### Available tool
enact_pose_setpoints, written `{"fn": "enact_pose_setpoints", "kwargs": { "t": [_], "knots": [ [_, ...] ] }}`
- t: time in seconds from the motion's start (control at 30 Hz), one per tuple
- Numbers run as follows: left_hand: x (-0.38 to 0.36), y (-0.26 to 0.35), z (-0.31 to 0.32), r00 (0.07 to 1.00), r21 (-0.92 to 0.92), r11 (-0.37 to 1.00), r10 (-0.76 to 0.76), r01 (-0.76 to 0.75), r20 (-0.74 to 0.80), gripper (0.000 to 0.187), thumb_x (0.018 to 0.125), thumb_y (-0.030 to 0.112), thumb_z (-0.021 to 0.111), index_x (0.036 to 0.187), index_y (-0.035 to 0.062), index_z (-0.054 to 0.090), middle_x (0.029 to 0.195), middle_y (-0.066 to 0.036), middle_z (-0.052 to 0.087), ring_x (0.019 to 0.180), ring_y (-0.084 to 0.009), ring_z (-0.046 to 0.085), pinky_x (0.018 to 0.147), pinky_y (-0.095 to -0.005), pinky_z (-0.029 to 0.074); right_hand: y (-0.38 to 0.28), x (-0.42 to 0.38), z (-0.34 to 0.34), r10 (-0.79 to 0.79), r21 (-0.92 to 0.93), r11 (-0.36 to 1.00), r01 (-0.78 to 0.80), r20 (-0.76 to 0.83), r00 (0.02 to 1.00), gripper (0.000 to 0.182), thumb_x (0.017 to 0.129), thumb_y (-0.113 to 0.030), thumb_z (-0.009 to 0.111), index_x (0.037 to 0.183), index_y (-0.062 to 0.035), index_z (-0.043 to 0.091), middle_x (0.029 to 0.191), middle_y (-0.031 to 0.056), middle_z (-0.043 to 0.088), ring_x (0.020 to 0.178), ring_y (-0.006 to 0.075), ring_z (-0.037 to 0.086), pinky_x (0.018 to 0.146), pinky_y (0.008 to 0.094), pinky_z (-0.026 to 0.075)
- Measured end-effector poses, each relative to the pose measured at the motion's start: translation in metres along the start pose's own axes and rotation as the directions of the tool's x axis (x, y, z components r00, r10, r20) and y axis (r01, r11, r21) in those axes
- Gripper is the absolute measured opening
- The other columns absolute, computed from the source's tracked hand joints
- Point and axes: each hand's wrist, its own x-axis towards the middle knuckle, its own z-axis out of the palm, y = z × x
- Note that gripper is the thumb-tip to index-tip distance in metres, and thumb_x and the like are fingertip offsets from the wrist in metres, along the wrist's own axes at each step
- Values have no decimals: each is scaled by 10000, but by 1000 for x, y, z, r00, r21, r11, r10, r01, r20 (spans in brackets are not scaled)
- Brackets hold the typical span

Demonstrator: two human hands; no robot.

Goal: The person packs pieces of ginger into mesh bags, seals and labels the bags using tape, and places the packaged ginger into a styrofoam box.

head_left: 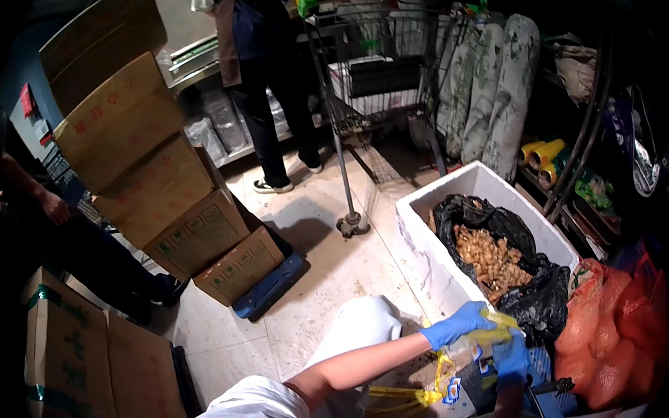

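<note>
My left hand (459, 326), in a blue glove, reaches across with its fingers closed on yellow netting (498, 329). Close beside it, my right hand (510, 359), also blue-gloved, is closed on the same netting from the other side. Yellow strands (441, 374) hang below the hands. Just beyond the hands is a white foam box (433, 252), lined with a black plastic bag (535, 302) that holds many pieces of ginger (491, 261).
Red mesh sacks (611, 341) bulge at the right. A shopping cart (384, 79) stands behind the box, near large pale green winter melons (509, 93). Cardboard boxes (170, 204) lean in a stack at left on a blue base (271, 289). Two people (262, 85) stand nearby.
</note>
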Motion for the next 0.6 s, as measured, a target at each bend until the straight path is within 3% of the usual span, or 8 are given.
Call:
{"fn": "enact_pose_setpoints", "kwargs": {
  "t": [0.03,0.13,0.2,0.27,0.33,0.43,0.5,0.6],
  "knots": [
    [7,-11,3,995,41,998,53,-50,-79,253,672,133,660,838,-21,549,717,-41,560,634,-108,509,566,-230,415,-22,8,2,345,562,765,-315,56,937,235,817,-177,407,982,-27,481,925,69,522,804,158,523,730,283,437],
    [12,-12,-3,880,459,858,386,-231,-279,240,611,121,612,754,-17,478,621,-207,513,577,-334,520,550,-388,400,-16,16,-14,420,707,496,-504,313,852,254,801,-272,427,912,-62,517,826,58,554,698,153,524,633,261,436],
    [11,-3,-7,882,542,834,329,-103,-338,247,628,61,544,828,-10,418,610,-235,484,591,-400,486,534,-399,393,-74,0,41,465,597,732,-327,-87,881,294,803,-250,445,1022,-62,502,933,68,546,882,171,506,765,276,403],
    [28,-26,-14,884,191,926,369,-324,-286,188,641,-47,469,814,12,425,650,-122,535,597,-245,544,536,-308,423,-25,-5,13,-128,-477,875,81,-69,989,367,693,-24,577,1044,-15,470,1001,89,513,913,185,497,828,276,385],
    [15,-1,-15,987,-439,899,-76,5,-144,207,688,-111,406,849,-6,481,781,-91,557,667,-172,558,609,-244,462,-50,-5,17,-75,-535,844,34,-56,996,436,638,51,597,1048,12,454,1031,110,492,950,178,477,836,261,381],
    [-6,33,-22,993,-533,839,-112,111,31,201,776,-56,346,909,-42,496,839,-101,560,708,-153,565,632,-238,482,-39,4,20,-228,-408,895,183,-63,972,386,669,-20,608,1029,19,475,978,104,531,897,179,509,801,248,397],
    [-12,44,-21,991,-542,830,-117,135,68,200,802,-23,356,944,-38,497,862,-92,558,713,-141,560,628,-223,481,-76,21,43,348,198,917,-345,21,937,321,705,-124,609,968,33,516,863,87,578,800,150,536,743,236,409],
    [-14,42,-15,999,-457,889,-50,36,-18,152,818,34,410,927,-13,504,814,-38,551,636,-84,517,572,-200,453,-58,24,48,241,-348,911,-224,8,970,299,716,-189,607,900,39,549,770,59,595,710,94,526,669,223,409]
  ]
}}
